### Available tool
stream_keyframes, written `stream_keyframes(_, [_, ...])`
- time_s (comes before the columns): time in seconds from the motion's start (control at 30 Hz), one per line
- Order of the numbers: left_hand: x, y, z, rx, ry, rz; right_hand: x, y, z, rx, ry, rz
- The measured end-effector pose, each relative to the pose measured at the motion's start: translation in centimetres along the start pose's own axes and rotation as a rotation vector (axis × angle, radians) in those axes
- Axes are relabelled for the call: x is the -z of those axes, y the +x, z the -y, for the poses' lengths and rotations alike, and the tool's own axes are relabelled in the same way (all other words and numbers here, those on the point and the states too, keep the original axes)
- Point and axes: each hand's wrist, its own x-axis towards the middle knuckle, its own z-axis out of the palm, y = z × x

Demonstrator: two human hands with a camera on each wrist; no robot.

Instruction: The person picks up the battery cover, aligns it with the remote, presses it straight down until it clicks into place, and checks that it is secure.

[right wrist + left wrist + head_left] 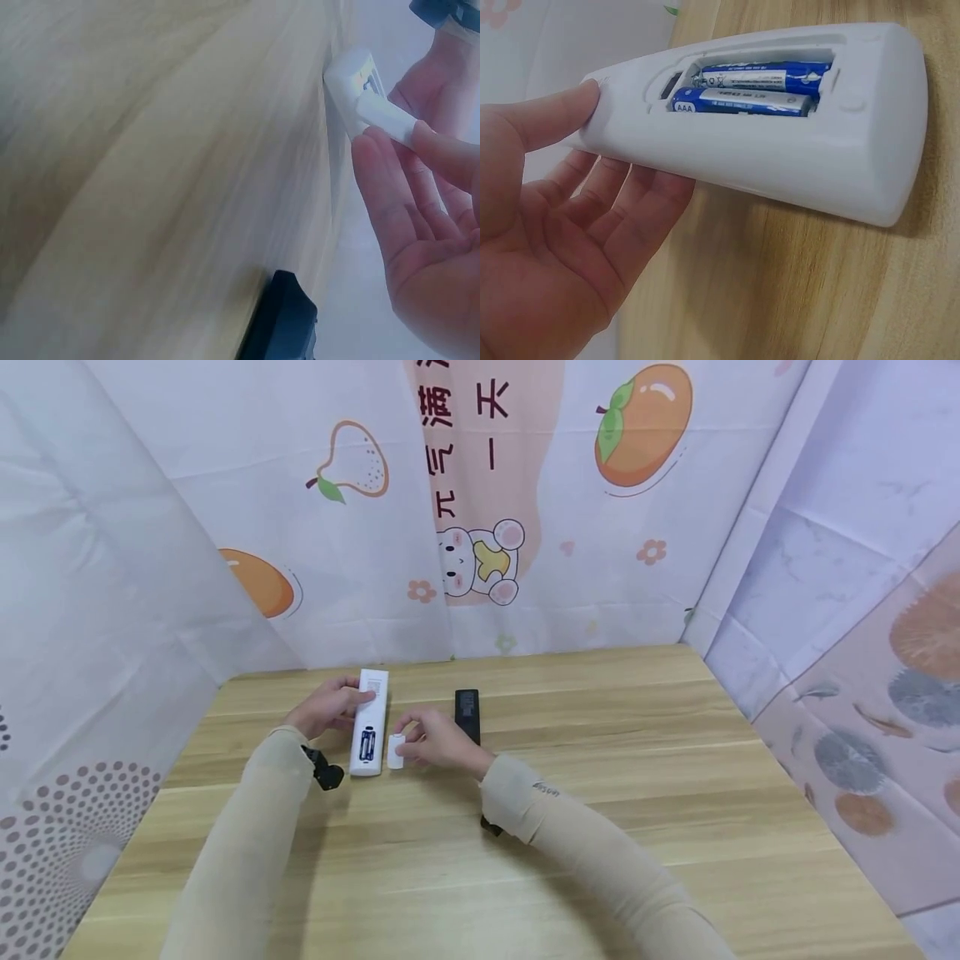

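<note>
A white remote control point(372, 710) lies back side up, its battery bay uncovered. Two blue AAA batteries point(746, 90) sit side by side in that bay. My left hand point(330, 706) grips the remote's far part, thumb on the upper face and fingers beneath, as the left wrist view shows. Between thumb and fingers my right hand point(438, 741) pinches a small white battery cover point(395, 752), just right of the remote. In the right wrist view the cover point(386, 118) appears in front of the remote, and I cannot tell whether they touch.
A black device with a small dark panel point(467, 714) lies on the wooden table point(600, 735), beyond my right wrist. Printed curtains point(360, 568) hang behind the table and at both sides. A small black wrist camera point(326, 772) is strapped to the left wrist.
</note>
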Motion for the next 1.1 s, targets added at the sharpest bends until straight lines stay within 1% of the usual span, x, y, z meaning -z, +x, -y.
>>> stream_keyframes(0.17, [0.1,0.1,0.3,0.002,-0.016,-0.001,-0.8,0.4,0.2,0.002,0.068,-0.024])
stream_keyframes(0.33, [0.0,0.3,0.8,0.011,-0.027,-0.011,-1.7,0.8,0.4,-0.010,0.082,-0.064])
stream_keyframes(0.43, [-0.1,0.5,0.8,0.003,-0.036,-0.020,-2.1,1.2,0.5,0.011,0.037,-0.082])
stream_keyframes(0.6, [-0.3,0.5,0.8,-0.006,-0.042,-0.026,-2.7,1.9,0.5,0.079,-0.062,-0.068])
stream_keyframes(0.7, [-0.3,0.4,0.9,-0.012,-0.040,-0.033,-3.0,2.0,0.6,0.105,-0.094,-0.070])
stream_keyframes(0.87, [-0.3,0.2,0.9,-0.015,-0.040,-0.026,-3.4,2.3,0.5,0.114,-0.132,-0.094])
stream_keyframes(0.97, [-0.3,0.2,0.8,-0.007,-0.045,-0.025,-3.6,2.4,0.3,0.112,-0.166,-0.116])
stream_keyframes(1.1, [-0.3,0.3,0.9,-0.023,-0.048,-0.014,-3.7,2.7,0.2,0.134,-0.224,-0.135])
